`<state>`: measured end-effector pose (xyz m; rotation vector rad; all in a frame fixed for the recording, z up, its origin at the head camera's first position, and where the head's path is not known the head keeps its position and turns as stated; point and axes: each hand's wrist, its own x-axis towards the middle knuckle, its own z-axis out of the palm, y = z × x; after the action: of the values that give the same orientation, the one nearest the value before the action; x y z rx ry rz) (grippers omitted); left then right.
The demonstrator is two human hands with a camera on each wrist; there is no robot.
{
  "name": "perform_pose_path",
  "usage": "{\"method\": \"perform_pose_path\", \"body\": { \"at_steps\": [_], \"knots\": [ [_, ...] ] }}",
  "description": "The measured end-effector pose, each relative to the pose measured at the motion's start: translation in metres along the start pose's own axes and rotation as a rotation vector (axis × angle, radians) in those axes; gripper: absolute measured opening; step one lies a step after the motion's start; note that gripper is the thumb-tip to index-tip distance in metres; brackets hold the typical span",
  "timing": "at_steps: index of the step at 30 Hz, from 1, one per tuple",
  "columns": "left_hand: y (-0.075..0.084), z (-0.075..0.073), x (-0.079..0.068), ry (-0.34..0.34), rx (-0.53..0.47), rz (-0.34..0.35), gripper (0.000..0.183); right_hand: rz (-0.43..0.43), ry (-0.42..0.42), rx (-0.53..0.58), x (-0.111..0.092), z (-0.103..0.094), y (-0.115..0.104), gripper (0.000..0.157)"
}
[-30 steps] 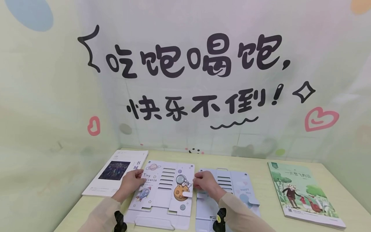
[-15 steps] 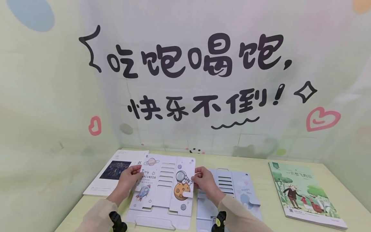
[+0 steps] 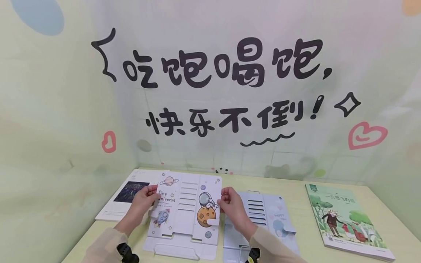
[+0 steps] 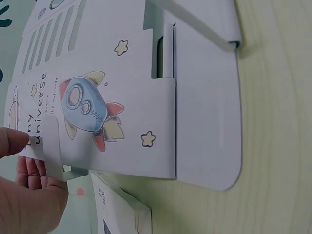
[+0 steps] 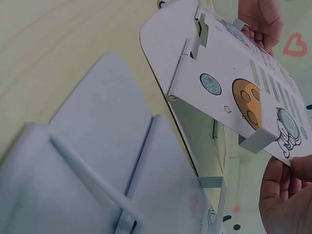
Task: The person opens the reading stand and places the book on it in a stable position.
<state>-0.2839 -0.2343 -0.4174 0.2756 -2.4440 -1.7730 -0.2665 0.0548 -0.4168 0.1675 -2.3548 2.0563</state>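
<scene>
A white folding book stand (image 3: pixel 187 201), printed with a rocket and an astronaut, is before me, its slotted back panel tilted up from its base plate (image 4: pixel 209 122). My left hand (image 3: pixel 139 204) pinches the panel's left edge beside the "Tiny universe" lettering, thumb on the printed face and fingers behind. On the opposite edge, near the astronaut, my right hand (image 3: pixel 234 208) holds the panel the same way. In the right wrist view a gap shows between the panel and the base. A wire holder (image 3: pixel 175 252) lies across the base's front.
A pale blue book stand (image 3: pixel 277 212) lies flat, close on the right. A white book (image 3: pixel 110 208) lies at the back left, partly behind the raised panel. Far right on the wooden table (image 3: pixel 309 241) is a green illustrated book (image 3: pixel 348 223). A printed cloth wall (image 3: pixel 210 157) rises behind.
The stand's back panel has been raised from lying nearly flat to a tilt, its top edge moving up in view. Both hands have gone up with it, still gripping its sides.
</scene>
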Motion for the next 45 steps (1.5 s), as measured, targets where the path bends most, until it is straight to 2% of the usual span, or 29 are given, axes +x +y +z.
{"method": "perform_pose_path", "body": {
  "at_steps": [5,7,9,13,16,18,22,24,27,30,35,41,45],
  "knots": [
    [-0.037,-0.002,0.030,0.009,-0.004,0.008,0.044,-0.028,0.003,-0.030,-0.005,0.000,-0.002,0.024],
    [-0.045,-0.002,0.036,0.019,0.000,0.006,0.043,-0.041,0.007,-0.034,-0.007,0.000,-0.003,0.024],
    [-0.032,-0.003,0.024,0.009,0.022,0.018,0.042,-0.052,0.014,-0.039,-0.008,0.000,-0.003,0.023],
    [0.010,-0.005,-0.008,0.026,0.101,0.066,0.040,-0.080,0.026,-0.058,-0.011,0.000,-0.003,0.023],
    [0.028,-0.004,-0.015,0.090,0.158,0.159,0.039,-0.114,0.030,-0.072,-0.012,-0.001,-0.003,0.023],
    [0.036,-0.002,-0.015,0.163,0.189,0.258,0.038,-0.134,0.030,-0.078,-0.014,-0.001,-0.003,0.022],
    [0.050,0.006,-0.016,0.297,0.227,0.515,0.035,-0.161,0.023,-0.093,-0.017,-0.001,-0.004,0.022],
    [0.058,0.012,-0.017,0.320,0.261,0.646,0.034,-0.169,0.026,-0.104,-0.019,-0.001,-0.005,0.022],
    [0.071,0.025,-0.019,0.278,0.306,0.810,0.033,-0.196,0.029,-0.108,-0.021,-0.001,-0.006,0.021],
    [0.083,0.039,-0.022,0.197,0.351,0.886,0.034,-0.229,0.024,-0.096,-0.023,-0.002,-0.008,0.021],
    [0.095,0.059,-0.026,0.070,0.388,0.860,0.033,-0.236,0.002,-0.089,-0.025,-0.001,-0.009,0.020],
    [0.104,0.073,-0.032,-0.014,0.407,0.816,0.026,-0.254,0.003,-0.114,-0.027,-0.001,-0.009,0.019],
    [0.109,0.081,-0.037,-0.065,0.443,0.840,0.021,-0.254,0.002,-0.124,-0.028,-0.002,-0.009,0.019]
  ]
}}
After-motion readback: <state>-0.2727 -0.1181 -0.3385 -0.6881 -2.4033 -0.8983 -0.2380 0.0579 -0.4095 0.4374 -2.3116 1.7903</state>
